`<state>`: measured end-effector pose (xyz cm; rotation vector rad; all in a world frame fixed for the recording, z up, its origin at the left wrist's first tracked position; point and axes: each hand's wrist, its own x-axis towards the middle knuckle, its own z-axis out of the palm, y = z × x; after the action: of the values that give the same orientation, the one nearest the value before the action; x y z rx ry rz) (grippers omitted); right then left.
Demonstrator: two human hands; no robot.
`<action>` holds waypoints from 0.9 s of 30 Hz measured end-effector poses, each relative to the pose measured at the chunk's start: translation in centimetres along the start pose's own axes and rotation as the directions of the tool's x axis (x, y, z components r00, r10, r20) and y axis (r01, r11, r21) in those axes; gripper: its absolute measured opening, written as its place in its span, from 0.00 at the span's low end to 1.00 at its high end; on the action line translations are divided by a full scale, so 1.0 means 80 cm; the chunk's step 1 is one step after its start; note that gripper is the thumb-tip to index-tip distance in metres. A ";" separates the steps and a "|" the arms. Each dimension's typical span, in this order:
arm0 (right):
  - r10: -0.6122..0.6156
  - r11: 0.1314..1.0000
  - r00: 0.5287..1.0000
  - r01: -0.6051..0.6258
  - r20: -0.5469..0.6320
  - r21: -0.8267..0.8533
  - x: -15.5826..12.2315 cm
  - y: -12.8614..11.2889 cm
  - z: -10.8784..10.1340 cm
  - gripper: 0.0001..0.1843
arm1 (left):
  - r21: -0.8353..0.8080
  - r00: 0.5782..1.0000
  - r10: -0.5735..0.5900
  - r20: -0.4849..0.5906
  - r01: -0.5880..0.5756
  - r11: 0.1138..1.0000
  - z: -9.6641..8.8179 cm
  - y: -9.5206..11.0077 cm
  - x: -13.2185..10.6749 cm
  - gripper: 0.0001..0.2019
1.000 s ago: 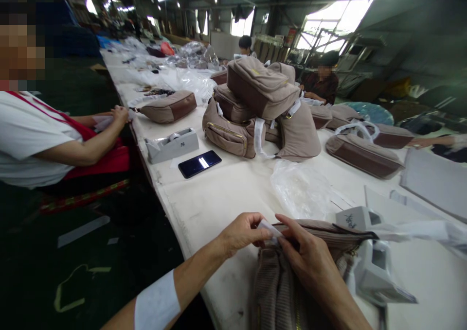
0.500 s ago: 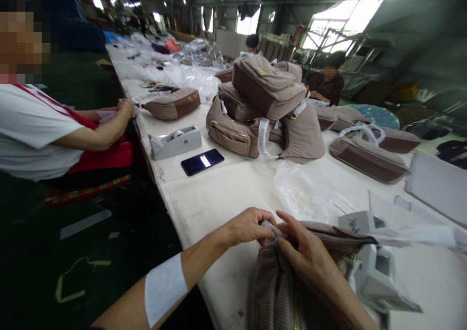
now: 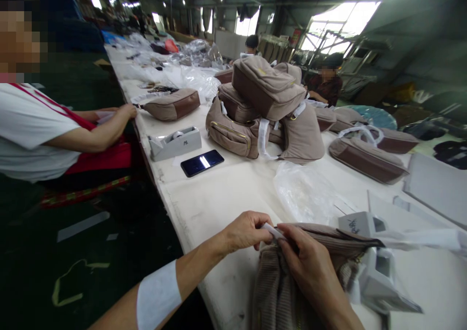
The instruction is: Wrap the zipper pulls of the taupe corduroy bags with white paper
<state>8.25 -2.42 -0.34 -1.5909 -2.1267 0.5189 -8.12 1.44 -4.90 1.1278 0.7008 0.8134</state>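
In front of me a taupe ribbed bag (image 3: 270,286) with a brass-coloured zip lies at the table's near edge, partly under my right arm. My left hand (image 3: 248,230) pinches one end of a narrow white wrapping strip (image 3: 273,231) at the bag's upper edge. My right hand (image 3: 310,254) is closed on the strip's other end, thumb and index finger pressed together over the bag. What lies beneath those fingertips is hidden. Off to the right, a white-wrapped strap (image 3: 426,238) stretches away from the bag's dark-edged corner.
Grey dispenser-like blocks (image 3: 386,284) stand close to my right forearm. Ahead are crumpled clear plastic (image 3: 304,191), a phone (image 3: 202,163), a grey tape dispenser (image 3: 177,143) and a pile of taupe bags (image 3: 268,89). A co-worker (image 3: 69,130) sits along the table's left edge.
My right index finger, raised before, has come down against the thumb on the white strip. More of the strip shows between my hands. The bag stays nearly in place.
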 end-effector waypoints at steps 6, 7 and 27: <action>-0.015 1.000 0.998 0.016 0.062 -0.014 -0.003 -0.004 -0.009 0.10 | -0.059 0.999 -0.012 -0.052 0.009 0.998 0.012 -0.004 -0.004 0.04; -0.022 1.000 0.998 0.023 0.057 -0.011 -0.003 -0.004 -0.010 0.09 | -0.088 0.999 -0.015 -0.039 0.012 0.996 0.011 -0.005 -0.004 0.06; -0.127 0.981 0.988 0.138 0.087 -0.137 -0.016 -0.002 -0.008 0.05 | -0.277 0.980 -0.096 -0.175 0.045 0.960 0.035 -0.005 -0.011 0.04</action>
<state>8.81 -3.62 0.12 -1.5115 -2.3562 0.3998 -6.19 -0.79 -4.43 0.7805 0.7552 0.9315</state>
